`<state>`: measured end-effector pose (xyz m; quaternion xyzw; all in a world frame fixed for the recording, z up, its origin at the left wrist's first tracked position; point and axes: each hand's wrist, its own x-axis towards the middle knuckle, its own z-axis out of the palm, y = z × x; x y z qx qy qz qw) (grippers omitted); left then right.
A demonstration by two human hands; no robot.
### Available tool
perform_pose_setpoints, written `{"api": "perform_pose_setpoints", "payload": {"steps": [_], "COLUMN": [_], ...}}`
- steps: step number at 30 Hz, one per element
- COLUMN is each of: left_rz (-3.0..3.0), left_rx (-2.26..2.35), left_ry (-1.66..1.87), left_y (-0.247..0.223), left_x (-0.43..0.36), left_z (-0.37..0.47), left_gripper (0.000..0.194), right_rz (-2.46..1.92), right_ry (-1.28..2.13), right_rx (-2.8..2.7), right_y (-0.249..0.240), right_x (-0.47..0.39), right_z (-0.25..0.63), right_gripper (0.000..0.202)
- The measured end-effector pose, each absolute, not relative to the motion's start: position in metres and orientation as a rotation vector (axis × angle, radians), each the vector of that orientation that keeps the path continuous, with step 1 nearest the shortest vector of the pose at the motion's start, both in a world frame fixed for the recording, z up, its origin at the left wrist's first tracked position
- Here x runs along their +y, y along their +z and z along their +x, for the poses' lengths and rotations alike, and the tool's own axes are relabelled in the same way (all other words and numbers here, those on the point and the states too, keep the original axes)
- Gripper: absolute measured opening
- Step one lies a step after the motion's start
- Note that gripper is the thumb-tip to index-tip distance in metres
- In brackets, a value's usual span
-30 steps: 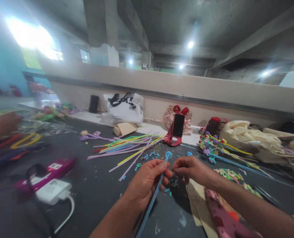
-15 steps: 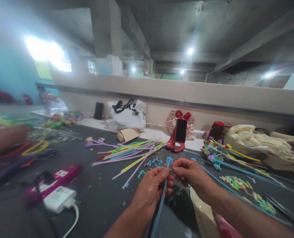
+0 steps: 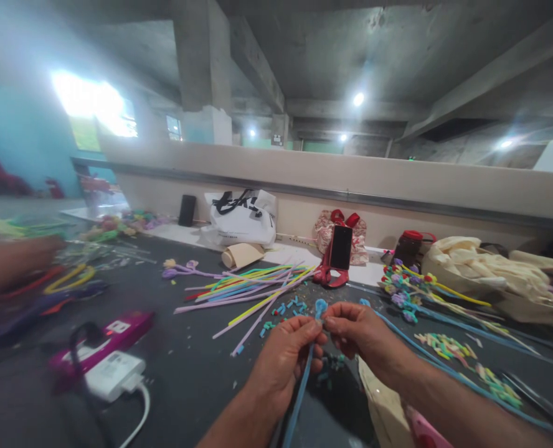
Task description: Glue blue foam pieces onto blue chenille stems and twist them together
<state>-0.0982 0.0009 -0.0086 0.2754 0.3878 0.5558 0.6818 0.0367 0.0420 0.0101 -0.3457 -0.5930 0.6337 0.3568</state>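
Between thumb and fingers, my left hand [image 3: 289, 348] pinches a blue pipe cleaner [image 3: 301, 395] just under its curled top. The curl [image 3: 321, 306] is a small round blue loop, and the long stem trails down toward me. My right hand [image 3: 358, 326] is closed at the loop's right side, its fingertips pinched against the blue piece. Short cut blue bits [image 3: 291, 307] lie behind my left hand. Beyond them is a spread of long pipe cleaners [image 3: 253, 283] in lilac, yellow, green and blue.
A magenta power strip [image 3: 113, 339] with a white charger [image 3: 115, 375] lies at left. A phone [image 3: 340, 247] leans upright at the back. Pipe-cleaner flowers [image 3: 402, 286] and cut pieces [image 3: 444, 345] are at right. Another person's hand [image 3: 22, 264] is at far left.
Both hands stay at the same spot with the blue pipe cleaner, and the right fingertips shift slightly at the loop. The view moves a little. The other person's hand has moved slightly.
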Motion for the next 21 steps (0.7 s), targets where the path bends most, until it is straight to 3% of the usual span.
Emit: {"api": "perform_pose_setpoints", "payload": {"steps": [10, 21], "left_rz": [0.696, 0.624], "left_rx": [0.833, 0.852], "left_ry": [1.213, 1.248], "left_y": [-0.0069, -0.0063], "left_x": [-0.0028, -0.0026], "left_z": [-0.0931, -0.0949], "left_gripper": [0.013, 0.013], "right_rz": [-0.781, -0.919], "right_ry": [1.956, 1.788], "right_rx": [-1.464, -1.444], "right_y": [0.0053, 0.0099], "right_x": [0.0513, 0.0438], "right_z": [0.0436, 0.0368], "right_gripper": [0.018, 0.019]}}
